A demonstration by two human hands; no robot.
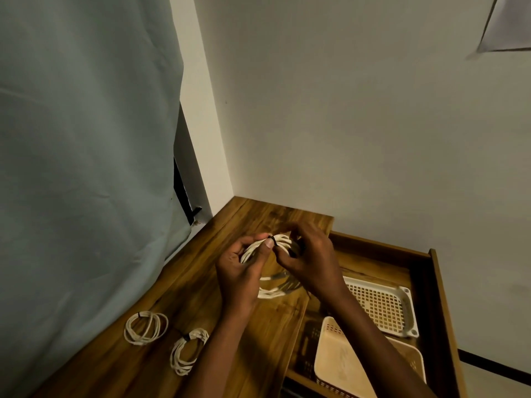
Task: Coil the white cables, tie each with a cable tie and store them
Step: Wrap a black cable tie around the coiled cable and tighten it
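while left hand (240, 271) grips looped white cable coil (270, 291), right hand (309, 259) pinches thin black cable tie (272, 241), grainy wooden desk (201, 282)

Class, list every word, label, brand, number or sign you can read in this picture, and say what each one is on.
None can be read.
Tan basket: faint marks on its side, too blurred to read.
Paper on the wall, top right: no legible text.
Coils, white tray, table: no writing visible.

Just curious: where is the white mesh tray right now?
In the head view, the white mesh tray lies at the right in the open wooden drawer, beyond a beige basket.
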